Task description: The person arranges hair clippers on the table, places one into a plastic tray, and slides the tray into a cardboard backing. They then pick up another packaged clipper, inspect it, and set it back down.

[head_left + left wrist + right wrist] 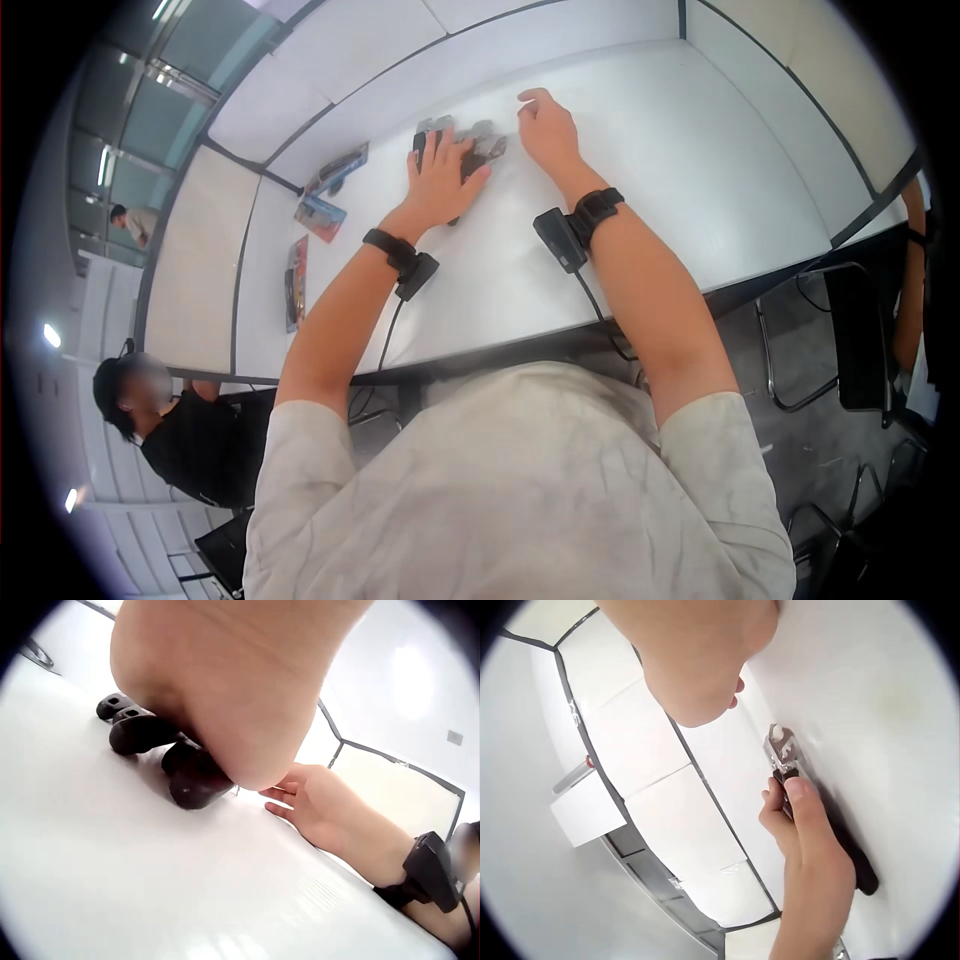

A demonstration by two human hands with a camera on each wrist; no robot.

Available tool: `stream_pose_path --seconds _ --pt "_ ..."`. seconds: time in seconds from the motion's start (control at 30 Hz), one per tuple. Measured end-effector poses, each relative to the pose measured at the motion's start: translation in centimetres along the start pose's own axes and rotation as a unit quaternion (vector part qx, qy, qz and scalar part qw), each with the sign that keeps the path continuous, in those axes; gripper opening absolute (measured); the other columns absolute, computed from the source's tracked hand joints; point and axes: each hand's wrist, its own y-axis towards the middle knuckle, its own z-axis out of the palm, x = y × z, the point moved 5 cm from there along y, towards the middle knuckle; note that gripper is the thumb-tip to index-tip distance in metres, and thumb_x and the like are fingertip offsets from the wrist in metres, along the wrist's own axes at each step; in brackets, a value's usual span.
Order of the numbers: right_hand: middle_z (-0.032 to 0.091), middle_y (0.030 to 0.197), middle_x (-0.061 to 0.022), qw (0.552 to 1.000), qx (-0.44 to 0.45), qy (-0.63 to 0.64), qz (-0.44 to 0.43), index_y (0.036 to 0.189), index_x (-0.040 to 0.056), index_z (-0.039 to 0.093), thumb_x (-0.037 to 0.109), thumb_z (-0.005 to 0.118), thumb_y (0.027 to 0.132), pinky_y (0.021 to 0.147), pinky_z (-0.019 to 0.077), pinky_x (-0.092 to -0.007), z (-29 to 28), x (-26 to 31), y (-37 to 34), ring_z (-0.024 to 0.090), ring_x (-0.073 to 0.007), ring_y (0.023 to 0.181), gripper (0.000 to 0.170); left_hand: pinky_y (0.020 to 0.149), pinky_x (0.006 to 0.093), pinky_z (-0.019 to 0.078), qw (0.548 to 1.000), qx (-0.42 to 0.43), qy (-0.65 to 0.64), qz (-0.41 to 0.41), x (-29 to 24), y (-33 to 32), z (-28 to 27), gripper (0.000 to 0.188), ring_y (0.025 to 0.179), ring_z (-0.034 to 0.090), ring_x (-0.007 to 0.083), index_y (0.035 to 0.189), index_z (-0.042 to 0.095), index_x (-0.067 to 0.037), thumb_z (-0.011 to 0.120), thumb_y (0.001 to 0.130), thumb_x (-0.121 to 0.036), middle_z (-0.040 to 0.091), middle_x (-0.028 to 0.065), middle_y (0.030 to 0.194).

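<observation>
Steadying | far black-handled tools (483,150) best pressed evenly by left hand (440,185), fingers spread wide | right hand (548,130) loosely bent, empty

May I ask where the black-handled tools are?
In the head view, the tools lie on the table, partly under the left hand, left of the right hand.

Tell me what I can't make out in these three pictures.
- Head view: the middles of the tools, covered by the left hand.
- Left wrist view: the tools beyond their black handles, blocked by that hand.
- Right wrist view: most of the right hand's fingers, behind its own palm.
- Head view: print on the packages, too small.
</observation>
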Motion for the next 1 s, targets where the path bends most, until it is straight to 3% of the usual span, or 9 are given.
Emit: stream_pose_path --seconds 0.07,0.2,0.27,0.43,0.57,0.67,0.7,0.9,1.0 --pt "0.074 0.086 -0.0169 0.999 -0.018 -0.028 -0.018 0.115 0.008 0.067 0.014 0.054 0.096 0.078 0.055 -0.0437 0.1 -0.1 0.0 0.071 -0.0355 0.085 0.024 0.121 0.0661 0.0106 1.0 -0.01 -0.004 0.007 0.1 -0.2 0.0 0.072 0.156 0.013 0.0444 0.148 0.048 -0.006 0.053 0.1 -0.058 0.025 0.0221 0.166" --pt "0.073 0.092 -0.0182 1.0 -0.007 0.001 -0.015 0.115 0.0106 0.067 0.014 0.053 0.096 0.087 0.053 -0.0495 -0.1 0.7 -0.2 0.069 -0.0389 0.096 0.024 0.12 0.0671 0.0118 0.999 -0.029 -0.009 0.016 -0.2 -0.4 -0.1 0.076 0.156 0.013 0.0432 0.143 0.049 0.002 0.055 0.098 -0.059 0.027 0.0224 0.163" --pt "0.073 0.092 -0.0182 1.0 0.011 0.004 0.021 0.114 0.0106 0.067 0.013 0.053 0.095 0.086 0.0531 -0.0496 0.0 0.2 -0.1 0.069 -0.0389 0.096 0.024 0.119 0.0684 0.0122 0.999 -0.054 0.001 0.0 -0.3 -0.1 -1.0 0.079 0.155 0.014 0.0439 0.147 0.045 -0.001 0.057 0.097 -0.06 0.028 0.023 0.162" --pt "0.074 0.093 -0.0184 1.0 0.005 -0.001 0.003 0.115 0.011 0.067 0.013 0.052 0.095 0.087 0.053 -0.0494 -0.2 0.2 -0.1 0.069 -0.0387 0.097 0.025 0.119 0.0712 0.0133 0.981 -0.016 -0.026 -0.19 2.0 1.1 -0.6 0.084 0.155 0.009 0.0501 0.158 0.033 -0.01 0.051 0.097 -0.066 0.017 0.0215 0.169" --pt "0.074 0.094 -0.018 1.0 0.022 0.001 0.021 0.117 0.0113 0.066 0.013 0.052 0.094 0.089 0.0525 -0.0501 -0.2 0.3 -0.2 0.07 -0.0385 0.096 0.027 0.115 0.075 0.0216 0.991 0.076 0.073 -0.088 6.1 2.5 3.1 0.053 0.152 0.018 0.053 0.155 0.038 -0.023 0.039 0.106 -0.046 0.022 0.0189 0.168" --pt "0.075 0.094 -0.0172 0.999 0.007 0.002 0.031 0.118 0.0116 0.065 0.014 0.052 0.094 0.089 0.0525 -0.0502 0.1 -0.3 -0.1 0.07 -0.0381 0.096 0.027 0.11 0.0777 0.0279 0.98 0.102 0.171 -0.029 5.1 1.4 1.7 0.045 0.151 0.022 0.0529 0.151 0.042 -0.026 0.039 0.107 -0.037 0.024 0.0201 0.167" --pt "0.075 0.094 -0.017 1.0 0.013 -0.004 0.023 0.118 0.0115 0.065 0.014 0.052 0.094 0.089 0.0526 -0.0499 0.1 -0.3 -0.1 0.07 -0.0381 0.096 0.027 0.105 0.0797 0.0323 0.987 0.067 0.145 0.021 5.4 0.9 1.5 0.043 0.148 0.027 0.0538 0.148 0.044 -0.022 0.044 0.106 -0.033 0.025 0.0215 0.166" --pt "0.075 0.094 -0.0169 0.999 0.038 -0.02 0.029 0.119 0.0108 0.065 0.014 0.053 0.093 0.089 0.0528 -0.0491 -0.1 0.5 -0.2 0.07 -0.038 0.097 0.028 0.105 0.0746 0.0373 0.979 0.002 0.174 0.105 6.1 -2.0 1.5 0.047 0.143 0.033 0.0561 0.145 0.046 -0.009 0.052 0.104 -0.032 0.031 0.0308 0.159" --pt "0.075 0.095 -0.017 0.999 0.028 -0.032 0.013 0.119 0.0111 0.064 0.014 0.053 0.093 0.089 0.0529 -0.0493 0.1 0.1 -0.2 0.07 -0.0377 0.097 0.029 0.108 0.0699 0.038 0.98 -0.031 0.111 0.163 8.1 -1.0 3.3 0.048 0.144 0.033 0.0546 0.145 0.047 -0.006 0.048 0.106 -0.032 0.034 0.033 0.157"
